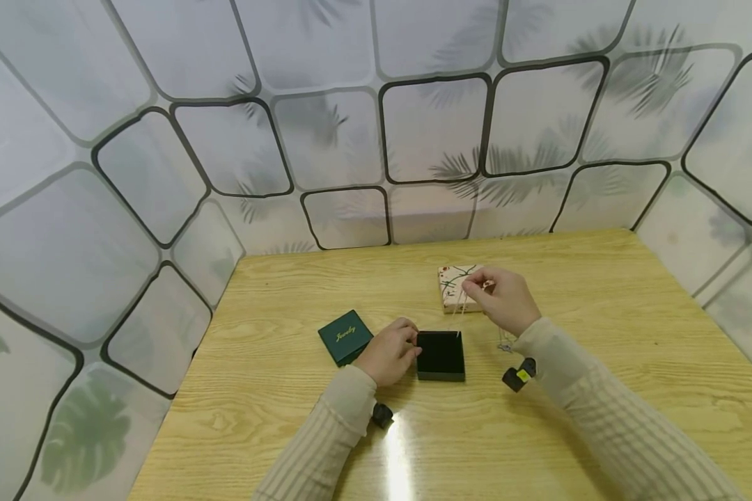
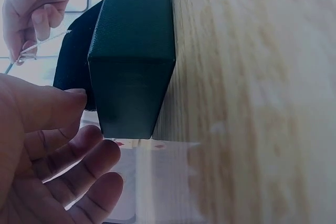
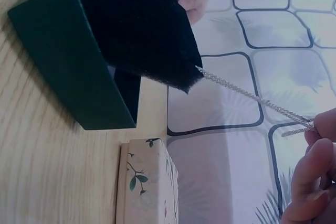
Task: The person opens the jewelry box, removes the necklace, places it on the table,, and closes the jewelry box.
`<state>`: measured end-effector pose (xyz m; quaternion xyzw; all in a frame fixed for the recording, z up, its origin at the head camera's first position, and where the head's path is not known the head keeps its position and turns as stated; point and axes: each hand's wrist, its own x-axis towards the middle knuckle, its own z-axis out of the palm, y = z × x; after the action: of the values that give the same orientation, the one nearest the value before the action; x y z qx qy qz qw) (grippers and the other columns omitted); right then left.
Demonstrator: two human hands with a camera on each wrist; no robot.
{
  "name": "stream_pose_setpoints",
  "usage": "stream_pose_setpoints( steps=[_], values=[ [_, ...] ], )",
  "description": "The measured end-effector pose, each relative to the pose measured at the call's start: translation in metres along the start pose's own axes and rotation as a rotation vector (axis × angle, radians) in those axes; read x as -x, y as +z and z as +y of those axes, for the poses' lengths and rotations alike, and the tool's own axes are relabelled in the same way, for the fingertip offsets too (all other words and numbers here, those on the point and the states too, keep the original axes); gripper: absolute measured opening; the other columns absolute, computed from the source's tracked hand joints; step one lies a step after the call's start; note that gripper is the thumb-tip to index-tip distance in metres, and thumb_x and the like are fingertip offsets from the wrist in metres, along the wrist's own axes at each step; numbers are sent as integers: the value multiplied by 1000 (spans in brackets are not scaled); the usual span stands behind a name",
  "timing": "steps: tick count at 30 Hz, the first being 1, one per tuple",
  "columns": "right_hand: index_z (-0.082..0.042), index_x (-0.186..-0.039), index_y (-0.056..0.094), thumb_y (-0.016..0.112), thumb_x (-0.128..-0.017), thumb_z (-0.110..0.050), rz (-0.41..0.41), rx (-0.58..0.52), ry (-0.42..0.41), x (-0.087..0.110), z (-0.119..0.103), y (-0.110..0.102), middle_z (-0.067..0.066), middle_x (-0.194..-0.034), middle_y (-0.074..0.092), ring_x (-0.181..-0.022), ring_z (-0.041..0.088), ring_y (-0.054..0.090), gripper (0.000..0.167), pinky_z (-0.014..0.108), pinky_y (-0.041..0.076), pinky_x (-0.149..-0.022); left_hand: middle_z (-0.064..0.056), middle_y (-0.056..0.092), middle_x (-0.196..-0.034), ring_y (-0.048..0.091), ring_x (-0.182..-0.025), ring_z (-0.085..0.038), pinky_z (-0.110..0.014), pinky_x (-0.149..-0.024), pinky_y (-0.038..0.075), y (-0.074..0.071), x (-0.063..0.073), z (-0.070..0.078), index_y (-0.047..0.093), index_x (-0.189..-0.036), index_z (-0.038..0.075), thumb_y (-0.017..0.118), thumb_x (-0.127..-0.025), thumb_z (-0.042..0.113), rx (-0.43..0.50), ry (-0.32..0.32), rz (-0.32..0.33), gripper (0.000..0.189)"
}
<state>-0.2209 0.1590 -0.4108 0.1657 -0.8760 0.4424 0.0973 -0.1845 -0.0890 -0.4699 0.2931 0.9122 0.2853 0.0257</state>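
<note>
A dark green jewelry box (image 1: pixel 441 376) stands uncovered in the middle of the table. Its black padded insert (image 3: pixel 152 35) is tilted up out of the box, and my left hand (image 1: pixel 387 351) pinches the insert's edge between thumb and fingers. From one corner of the insert runs a thin silver chain (image 3: pixel 247 95), drawn taut. My right hand (image 1: pixel 504 300) pinches the chain's other end between thumb and fingertip, above and to the right of the box. Under the right wrist a small silver pendant piece (image 1: pixel 505 345) shows, partly hidden by the sleeve.
A green lid (image 1: pixel 346 337) marked "Jewelry" lies left of the box. Behind, partly covered by the right hand, is a cream floral box (image 1: pixel 451 280). The wooden table (image 1: pixel 276 417) is bordered by patterned curtains (image 1: pixel 435 132) at the back and sides.
</note>
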Motion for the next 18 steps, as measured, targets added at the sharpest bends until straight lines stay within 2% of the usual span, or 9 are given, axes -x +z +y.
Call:
stream_pose_setpoints(
  steps=[6,12,18],
  values=[
    [-6,-98,69,60,-97,-27,20,-26,4,-1,2,-4,7,-90,69,-64,19,61,23,29,46,-48,-2,53,-118,60,-94,-10,-19,-78,50,0,0,0,60,-90,11,59,-97,16,-29,14,-7,8],
    [-7,-98,69,58,-98,-30,18,-26,32,-2,7,-8,11,-90,68,-53,18,54,25,29,42,-43,-3,53,-118,58,-93,-11,-20,-77,49,-2,0,2,60,-92,11,59,-98,16,-51,29,-6,7],
    [-6,-99,69,59,-97,-31,35,-54,38,-5,8,-11,13,-88,67,-47,16,52,26,29,44,-41,-2,53,-117,57,-92,-10,-21,-76,49,-2,-1,2,60,-93,11,58,-98,17,-64,31,-7,8]
  ],
)
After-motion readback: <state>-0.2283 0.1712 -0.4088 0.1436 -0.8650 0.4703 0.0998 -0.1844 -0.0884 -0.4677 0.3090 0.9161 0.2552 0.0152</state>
